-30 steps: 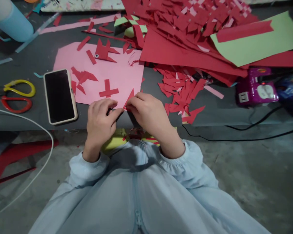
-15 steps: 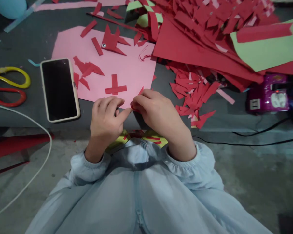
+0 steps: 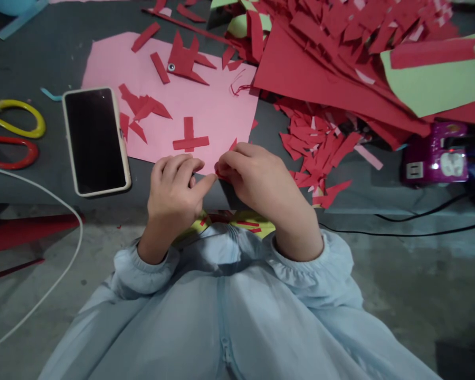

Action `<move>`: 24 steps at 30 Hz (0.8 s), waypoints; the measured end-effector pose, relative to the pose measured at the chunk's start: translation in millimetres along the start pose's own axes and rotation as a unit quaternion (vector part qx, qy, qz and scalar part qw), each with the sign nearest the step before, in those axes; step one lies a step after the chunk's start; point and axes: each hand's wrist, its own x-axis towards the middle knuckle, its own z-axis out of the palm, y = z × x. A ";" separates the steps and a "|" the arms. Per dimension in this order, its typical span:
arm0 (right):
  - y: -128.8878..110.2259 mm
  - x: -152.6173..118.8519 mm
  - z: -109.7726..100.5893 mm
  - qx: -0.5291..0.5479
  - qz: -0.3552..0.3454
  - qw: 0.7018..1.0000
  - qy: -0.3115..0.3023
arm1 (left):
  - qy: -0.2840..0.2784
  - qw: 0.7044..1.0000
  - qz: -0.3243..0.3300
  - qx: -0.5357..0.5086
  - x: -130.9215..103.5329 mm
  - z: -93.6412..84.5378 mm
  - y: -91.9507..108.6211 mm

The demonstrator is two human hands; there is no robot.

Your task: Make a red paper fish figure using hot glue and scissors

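Observation:
My right hand (image 3: 261, 182) pinches a small piece of red paper (image 3: 218, 172) at the lower edge of a pink sheet (image 3: 158, 134); most of the piece is hidden behind the fingers. My left hand (image 3: 176, 192) holds nothing, its fingers loosely bent and apart, with the thumb stretched out to the piece's left end. Just above it lie two red paper strips (image 3: 190, 142) crossed on the sheet. Farther up rests a red fish-like cutout (image 3: 184, 60) with a small googly eye. To its left is a second red paper shape (image 3: 142, 108) of overlapping pieces.
A phone (image 3: 96, 141) lies left of the sheet, beside scissors with yellow and red handles (image 3: 34, 153). Red paper scraps (image 3: 314, 140) and large red sheets (image 3: 301, 79) pile up on the right. Beyond them sits a purple device (image 3: 433, 155) near black cables (image 3: 415, 227).
The view has shifted slightly. Both hands keep nearly the same pose, with the red paper still pinched in my right fingers.

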 end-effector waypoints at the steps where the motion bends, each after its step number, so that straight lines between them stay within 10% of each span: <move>1: 1.2 -0.2 0.4 0.006 -0.001 1.000 0.003 | -0.001 1.000 0.002 0.003 0.1 -0.1 -0.3; 24: 14.8 -16.4 7.1 0.151 -0.015 0.984 0.094 | -0.141 0.989 -0.026 -0.042 2.3 -10.7 -6.3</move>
